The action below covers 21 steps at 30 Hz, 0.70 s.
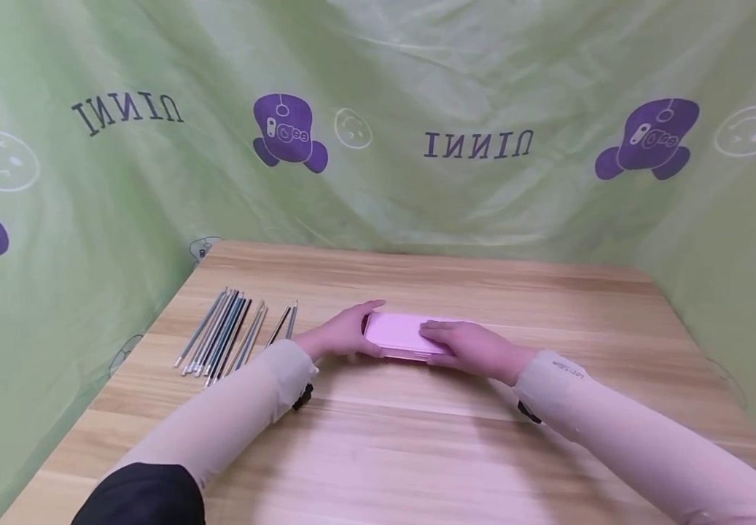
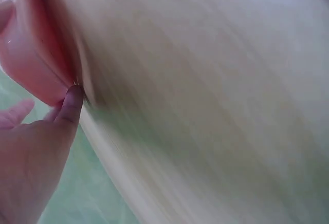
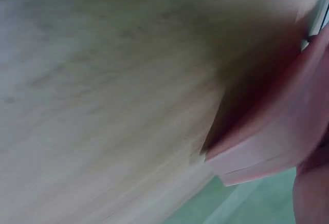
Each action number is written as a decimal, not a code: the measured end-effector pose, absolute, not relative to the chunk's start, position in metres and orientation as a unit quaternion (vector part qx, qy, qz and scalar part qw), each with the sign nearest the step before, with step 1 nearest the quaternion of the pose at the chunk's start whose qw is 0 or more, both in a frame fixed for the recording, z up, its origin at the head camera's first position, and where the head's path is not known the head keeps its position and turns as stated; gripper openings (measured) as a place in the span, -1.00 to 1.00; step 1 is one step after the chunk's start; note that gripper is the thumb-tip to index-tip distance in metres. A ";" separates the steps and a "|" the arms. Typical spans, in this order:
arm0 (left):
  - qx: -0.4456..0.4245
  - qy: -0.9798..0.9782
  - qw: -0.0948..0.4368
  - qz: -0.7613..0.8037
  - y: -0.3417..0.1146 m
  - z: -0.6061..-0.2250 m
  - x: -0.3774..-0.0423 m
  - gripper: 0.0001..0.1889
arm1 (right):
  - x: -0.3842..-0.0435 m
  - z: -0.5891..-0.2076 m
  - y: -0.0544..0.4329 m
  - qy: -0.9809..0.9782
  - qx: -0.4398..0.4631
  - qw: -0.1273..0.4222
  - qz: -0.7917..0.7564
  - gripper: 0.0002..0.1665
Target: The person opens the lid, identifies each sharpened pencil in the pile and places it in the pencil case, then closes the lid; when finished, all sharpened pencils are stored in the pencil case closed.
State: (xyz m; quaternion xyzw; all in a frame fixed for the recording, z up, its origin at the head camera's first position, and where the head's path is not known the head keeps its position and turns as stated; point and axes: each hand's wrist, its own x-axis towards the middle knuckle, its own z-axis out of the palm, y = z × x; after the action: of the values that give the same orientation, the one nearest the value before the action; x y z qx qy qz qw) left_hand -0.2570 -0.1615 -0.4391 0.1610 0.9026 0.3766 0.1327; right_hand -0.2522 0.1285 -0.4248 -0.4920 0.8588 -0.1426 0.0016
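A closed pink pencil case (image 1: 396, 332) lies lengthwise across the middle of the wooden table. My left hand (image 1: 346, 332) grips its left end, thumb at the near side and fingers round the far corner. In the left wrist view, fingertips touch the bottom edge of the pink case (image 2: 31, 75). At the case's right end, my right hand (image 1: 476, 350) holds it, with fingers lying over the lid and the thumb along the near side. The right wrist view has the case's side (image 3: 262, 157) close up, with only part of the hand (image 3: 311, 196) showing.
Several pencils (image 1: 215, 335) lie side by side on the table's left, and a few more (image 1: 282, 321) lie apart from them, nearer my left hand. A green printed curtain (image 1: 378, 197) hangs behind and beside the wooden table (image 1: 378, 452).
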 end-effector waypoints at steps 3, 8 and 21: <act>0.132 0.886 0.150 0.417 -0.165 -0.434 -0.255 0.12 | -0.253 -0.422 0.125 0.854 -0.498 -0.005 -0.152 -0.44; 0.089 0.875 0.156 0.449 -0.169 -0.431 -0.251 0.02 | -0.255 -0.413 0.119 0.849 -0.516 -0.004 -0.114 -0.52; 0.074 0.867 0.180 0.459 -0.167 -0.426 -0.253 -0.06 | -0.263 -0.400 0.111 0.856 -0.514 0.003 -0.049 -0.77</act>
State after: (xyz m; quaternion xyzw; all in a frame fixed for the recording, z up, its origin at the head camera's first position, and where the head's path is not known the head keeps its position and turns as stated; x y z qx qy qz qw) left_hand -0.2532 -0.1669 -0.4258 0.0741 0.8671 0.4585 0.1802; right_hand -0.2632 0.1111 -0.4000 -0.5143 0.8562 -0.0491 0.0031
